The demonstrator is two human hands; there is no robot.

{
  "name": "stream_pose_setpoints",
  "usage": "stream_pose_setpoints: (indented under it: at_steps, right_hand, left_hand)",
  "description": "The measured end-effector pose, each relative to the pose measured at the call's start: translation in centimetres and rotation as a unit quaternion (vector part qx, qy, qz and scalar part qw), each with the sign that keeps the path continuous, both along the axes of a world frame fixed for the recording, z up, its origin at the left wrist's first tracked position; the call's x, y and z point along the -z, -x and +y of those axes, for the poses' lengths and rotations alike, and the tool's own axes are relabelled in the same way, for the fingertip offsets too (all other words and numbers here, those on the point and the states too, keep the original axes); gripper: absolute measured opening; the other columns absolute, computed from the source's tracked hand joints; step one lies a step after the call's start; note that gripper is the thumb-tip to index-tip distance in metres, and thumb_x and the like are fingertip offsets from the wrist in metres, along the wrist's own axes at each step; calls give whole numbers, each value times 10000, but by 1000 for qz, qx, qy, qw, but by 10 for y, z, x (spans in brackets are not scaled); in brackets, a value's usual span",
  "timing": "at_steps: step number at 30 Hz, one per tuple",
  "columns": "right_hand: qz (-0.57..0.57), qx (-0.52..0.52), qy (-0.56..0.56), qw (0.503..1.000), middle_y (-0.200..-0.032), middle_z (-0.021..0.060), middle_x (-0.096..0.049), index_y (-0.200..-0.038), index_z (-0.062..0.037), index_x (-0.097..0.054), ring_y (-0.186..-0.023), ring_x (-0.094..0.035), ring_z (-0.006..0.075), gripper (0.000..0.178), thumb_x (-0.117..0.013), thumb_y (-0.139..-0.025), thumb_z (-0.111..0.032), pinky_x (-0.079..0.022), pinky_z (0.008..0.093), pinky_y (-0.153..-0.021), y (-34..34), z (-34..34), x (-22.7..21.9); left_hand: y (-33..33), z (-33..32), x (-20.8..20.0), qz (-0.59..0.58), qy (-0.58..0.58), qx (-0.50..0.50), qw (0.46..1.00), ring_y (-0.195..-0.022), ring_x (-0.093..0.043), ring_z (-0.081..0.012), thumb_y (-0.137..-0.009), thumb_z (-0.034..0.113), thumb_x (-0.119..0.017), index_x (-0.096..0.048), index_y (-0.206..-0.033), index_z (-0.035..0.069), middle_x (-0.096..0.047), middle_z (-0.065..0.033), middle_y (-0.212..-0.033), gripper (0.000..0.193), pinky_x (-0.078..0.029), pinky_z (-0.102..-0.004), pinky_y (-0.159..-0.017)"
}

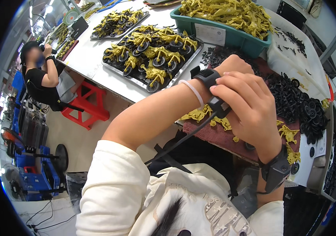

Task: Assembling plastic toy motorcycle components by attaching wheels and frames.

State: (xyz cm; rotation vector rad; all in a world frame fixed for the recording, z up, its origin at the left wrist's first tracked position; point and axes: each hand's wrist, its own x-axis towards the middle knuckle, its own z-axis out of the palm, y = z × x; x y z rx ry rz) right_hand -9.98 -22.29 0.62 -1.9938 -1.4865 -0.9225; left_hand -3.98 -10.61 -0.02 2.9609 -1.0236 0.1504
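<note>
My left forearm reaches across in front of me, with a black wrist device (218, 103) on a strap and a pale band (193, 93) around the wrist. My right hand (250, 104) closes over that device, its fingers bent on the strap side. Bent at the wrist, my left hand (234, 65) shows only its back; its fingers are hidden. My right wrist carries a similar black device (276, 171). Below my hands, yellow plastic toy motorcycle parts (197, 115) and black wheels (295, 168) lie on a dark red cloth (211, 136).
Metal trays (136, 81) of yellow-and-black toy motorcycles stand on the white table. Behind is a green bin (231, 41) heaped with yellow parts. Black parts (289, 98) pile up at the right. A person (42, 78) sits at the left near a red stool (87, 106).
</note>
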Motion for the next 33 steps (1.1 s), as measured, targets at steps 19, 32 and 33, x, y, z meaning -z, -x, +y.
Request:
stream_pose_setpoints:
  at_steps: [19,32,33]
  right_hand:
    - [17,-96,-9,995,-1020,95,-621,-1001,6,-639,-936,-600,235,249,-627,-763,-65,-476,450,-813,40,15,23]
    - [109,-2,-9,994,-1102,62,-613,-1058,-89,-649,-1100,-576,228,272,-629,-790,-131,-415,454,-986,57,-15,3]
    - [110,5,-9,994,-1102,62,-613,-1058,-89,-649,-1100,-576,228,272,-629,-790,-131,-415,454,-986,57,-25,4]
  left_hand:
    - [-13,-31,43,-271,53,24,961,-580,-641,-191,-766,176,-636,-652,-692,116,-642,-24,-651,96,-459,-313,-488]
    - [-35,47,6,-52,191,-98,975,-793,-650,-389,-925,329,-518,-652,-895,55,-675,-177,-819,306,-524,-484,-731]
    - [-46,59,2,-55,205,-103,972,-793,-642,-393,-924,335,-524,-649,-900,53,-666,-181,-816,309,-519,-473,-729]
